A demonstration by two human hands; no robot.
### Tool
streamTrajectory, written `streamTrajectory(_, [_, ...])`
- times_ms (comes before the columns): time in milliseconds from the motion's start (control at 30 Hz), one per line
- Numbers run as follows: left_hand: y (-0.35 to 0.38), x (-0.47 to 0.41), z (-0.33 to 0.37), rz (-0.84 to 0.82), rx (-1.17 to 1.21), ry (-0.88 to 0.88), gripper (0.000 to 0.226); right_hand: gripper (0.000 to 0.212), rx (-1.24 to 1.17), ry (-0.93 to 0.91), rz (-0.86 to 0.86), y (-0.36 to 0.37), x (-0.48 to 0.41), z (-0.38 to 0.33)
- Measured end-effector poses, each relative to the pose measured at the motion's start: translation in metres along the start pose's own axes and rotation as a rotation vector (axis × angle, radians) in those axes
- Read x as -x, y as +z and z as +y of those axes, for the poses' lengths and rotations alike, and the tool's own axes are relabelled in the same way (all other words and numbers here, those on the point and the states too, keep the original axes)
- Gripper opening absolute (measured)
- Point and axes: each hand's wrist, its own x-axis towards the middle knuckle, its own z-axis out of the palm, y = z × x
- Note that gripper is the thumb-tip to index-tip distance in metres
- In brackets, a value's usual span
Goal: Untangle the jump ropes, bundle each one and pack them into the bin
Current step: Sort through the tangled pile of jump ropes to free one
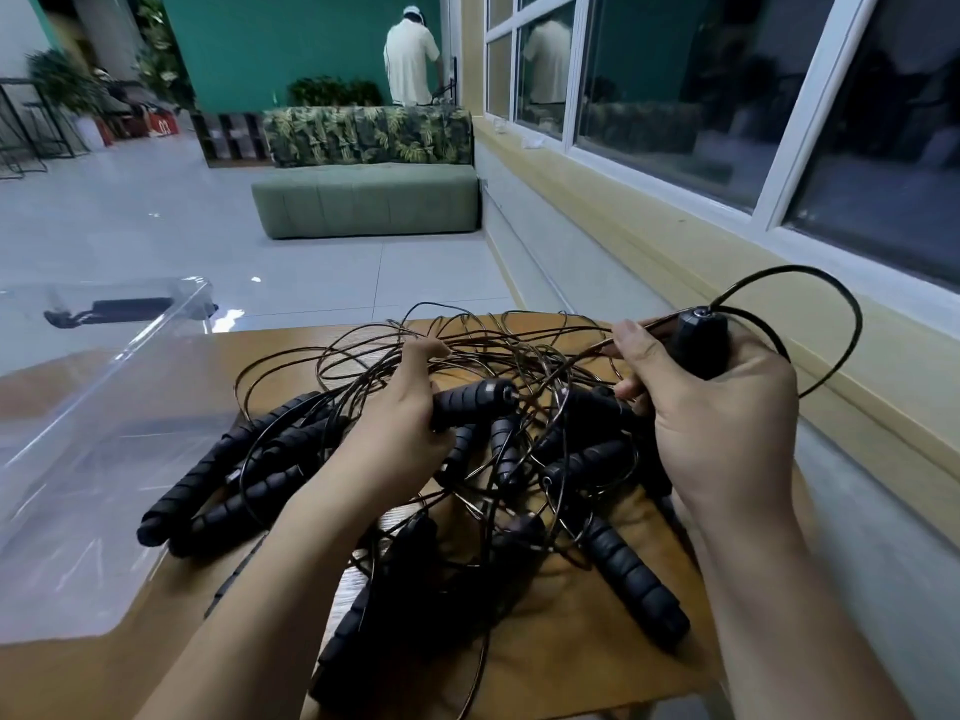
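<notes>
A tangled heap of jump ropes (498, 433) lies on a wooden table (571, 662), thin dark cords looping over several black ribbed foam handles. My left hand (400, 413) is closed around one ribbed handle (472, 402) in the middle of the heap. My right hand (711, 413) holds another black handle (698, 340) upright above the heap's right side. That handle's cord (810, 283) arcs out from its top toward the window. A clear plastic bin (104, 407) stands at the table's left, touching the heap's left edge.
A pale wall and window sill (727, 283) run close along the table's right edge. Beyond the table is tiled floor, a green bench (363, 200), and a person (410, 59) standing far back.
</notes>
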Motion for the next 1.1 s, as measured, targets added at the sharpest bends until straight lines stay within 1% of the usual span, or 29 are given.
streamTrajectory(67, [-0.002, -0.002, -0.001, -0.002, 0.001, 0.022, 0.062, 0.022, 0.017, 0.001, 0.001, 0.000, 0.001, -0.001])
streamTrajectory(100, [-0.003, -0.003, 0.000, 0.030, -0.011, 0.038, 0.056, 0.022, 0.027, -0.001, 0.002, 0.000, 0.001, -0.001])
streamTrajectory(200, [-0.007, -0.005, 0.003, 0.205, -0.095, 0.116, 0.038, 0.021, 0.074, -0.015, 0.005, 0.000, 0.000, -0.001])
streamTrajectory(267, [-0.011, -0.005, 0.002, 0.295, -0.135, 0.206, 0.036, 0.021, 0.103, -0.015, 0.013, -0.001, -0.001, 0.000])
streamTrajectory(300, [-0.014, -0.005, 0.002, 0.308, -0.098, 0.238, 0.038, 0.021, 0.118, -0.013, 0.015, -0.002, -0.002, 0.001])
streamTrajectory(333, [-0.018, -0.004, 0.004, 0.298, -0.034, 0.269, 0.039, 0.021, 0.136, -0.015, 0.015, -0.003, -0.002, 0.001])
streamTrajectory(400, [-0.027, 0.000, 0.008, 0.198, 0.068, 0.317, 0.040, 0.020, 0.171, -0.014, 0.005, -0.005, -0.003, 0.002])
streamTrajectory(467, [-0.036, 0.007, 0.018, 0.067, 0.141, 0.276, 0.043, 0.019, 0.203, 0.005, -0.015, -0.004, -0.005, 0.004])
streamTrajectory(500, [-0.038, 0.011, 0.023, 0.040, 0.174, 0.239, 0.042, 0.019, 0.218, 0.017, -0.030, -0.003, -0.006, 0.004])
streamTrajectory(567, [-0.035, 0.018, 0.033, 0.038, 0.281, 0.172, 0.037, 0.019, 0.210, 0.032, -0.068, 0.001, -0.006, 0.004])
streamTrajectory(667, [-0.022, 0.024, 0.046, -0.013, 0.529, 0.093, 0.032, 0.020, 0.153, 0.022, -0.148, 0.007, -0.002, -0.003])
streamTrajectory(767, [-0.010, 0.023, 0.050, -0.024, 0.575, 0.069, 0.027, 0.022, 0.064, 0.034, -0.220, 0.012, 0.004, -0.011])
streamTrajectory(867, [-0.010, 0.022, 0.052, -0.085, 0.650, 0.048, 0.024, 0.023, 0.016, 0.015, -0.232, 0.014, 0.007, -0.012])
streamTrajectory(1000, [-0.013, 0.021, 0.049, -0.103, 0.568, 0.112, 0.040, 0.021, 0.022, 0.004, -0.152, 0.013, 0.006, -0.011])
streamTrajectory(1100, [-0.016, 0.020, 0.047, -0.147, 0.683, 0.063, 0.060, 0.019, 0.014, 0.001, -0.101, 0.012, 0.004, -0.011])
